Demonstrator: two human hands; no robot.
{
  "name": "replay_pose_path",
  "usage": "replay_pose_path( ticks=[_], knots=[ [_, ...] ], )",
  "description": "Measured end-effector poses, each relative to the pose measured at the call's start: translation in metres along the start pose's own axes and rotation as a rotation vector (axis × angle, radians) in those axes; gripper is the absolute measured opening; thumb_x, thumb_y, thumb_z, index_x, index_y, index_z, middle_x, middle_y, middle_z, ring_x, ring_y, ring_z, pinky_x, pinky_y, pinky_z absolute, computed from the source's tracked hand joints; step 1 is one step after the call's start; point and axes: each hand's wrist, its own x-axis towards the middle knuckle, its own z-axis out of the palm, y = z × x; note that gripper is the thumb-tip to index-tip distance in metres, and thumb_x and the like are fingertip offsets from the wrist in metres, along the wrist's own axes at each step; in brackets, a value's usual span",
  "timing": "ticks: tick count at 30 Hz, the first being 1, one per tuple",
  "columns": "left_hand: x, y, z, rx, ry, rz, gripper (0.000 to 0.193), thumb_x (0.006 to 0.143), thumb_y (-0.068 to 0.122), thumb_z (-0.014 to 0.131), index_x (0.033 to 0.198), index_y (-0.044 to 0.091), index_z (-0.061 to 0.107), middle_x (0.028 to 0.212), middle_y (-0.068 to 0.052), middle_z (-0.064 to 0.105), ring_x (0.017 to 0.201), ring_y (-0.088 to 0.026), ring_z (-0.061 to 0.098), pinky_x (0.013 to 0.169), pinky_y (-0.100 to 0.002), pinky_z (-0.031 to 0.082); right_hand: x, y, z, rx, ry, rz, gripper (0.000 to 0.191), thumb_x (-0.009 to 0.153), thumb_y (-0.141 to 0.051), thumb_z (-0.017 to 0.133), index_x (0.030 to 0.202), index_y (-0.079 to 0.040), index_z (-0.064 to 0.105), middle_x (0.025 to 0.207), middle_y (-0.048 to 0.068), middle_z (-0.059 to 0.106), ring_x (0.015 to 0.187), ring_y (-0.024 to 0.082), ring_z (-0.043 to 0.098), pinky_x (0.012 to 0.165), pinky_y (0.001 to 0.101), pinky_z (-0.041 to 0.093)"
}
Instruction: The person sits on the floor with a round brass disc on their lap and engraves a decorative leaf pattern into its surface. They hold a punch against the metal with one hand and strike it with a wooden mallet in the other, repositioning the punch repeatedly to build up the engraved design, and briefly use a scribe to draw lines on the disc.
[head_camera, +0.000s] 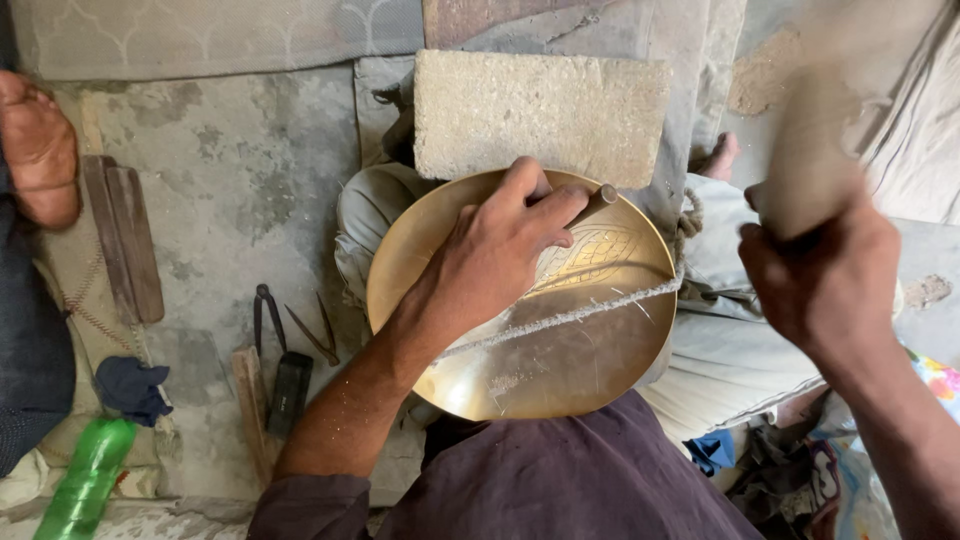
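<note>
While my left hand (500, 250) pinches a chisel (598, 203), tip hidden, against the brass plate (560, 370) on my lap, my right hand (820, 280) grips a motion-blurred mallet (815, 160); I cannot make out its head

Dark purple shirt, sleeve pushed up the forearm, pale beige trousers, bare forearms, bare feet

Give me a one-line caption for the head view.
Left hand sets a chisel on a brass plate; right hand raises a blurred mallet.
</note>
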Motion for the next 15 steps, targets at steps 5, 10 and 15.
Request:
replay_pose_path(
  ticks=[5, 10, 15],
  knots=[
    [-0.002, 0.000, -0.003, 0.059, 0.023, 0.022, 0.031, 0.094, -0.005, 0.066, 0.122, 0.007, 0.065, 0.106, -0.010, 0.056, 0.095, -0.022, 0.075, 0.075, -0.034, 0.062, -0.001, -0.011, 0.002, -0.005, 0.102, -0.080, 0.039, 0.081, -0.003, 0.075, 0.117, -0.005, 0.059, 0.101, 0.007, 0.071, 0.088, 0.019, 0.070, 0.069, 0.0341, 0.058],
    [-0.005, 0.003, -0.003, 0.047, -0.019, -0.013, 0.030, 0.094, -0.006, 0.065, 0.120, 0.007, 0.065, 0.103, -0.010, 0.053, 0.095, -0.020, 0.076, 0.070, -0.032, 0.062, -0.001, -0.011, -0.001, -0.523, 0.078, -0.244, 0.035, 0.083, 0.002, 0.070, 0.117, -0.006, 0.065, 0.096, 0.010, 0.072, 0.084, 0.026, 0.069, 0.073, 0.0413, 0.057],
    [-0.007, 0.003, -0.002, 0.102, 0.032, -0.056, 0.028, 0.091, -0.001, 0.075, 0.116, 0.007, 0.066, 0.097, -0.009, 0.054, 0.084, -0.021, 0.073, 0.067, -0.036, 0.059, -0.005, -0.009, -0.004, -0.563, 0.085, -0.381, 0.036, 0.088, 0.003, 0.066, 0.123, -0.006, 0.064, 0.106, 0.014, 0.073, 0.094, 0.033, 0.072, 0.081, 0.0445, 0.058]
  ],
)
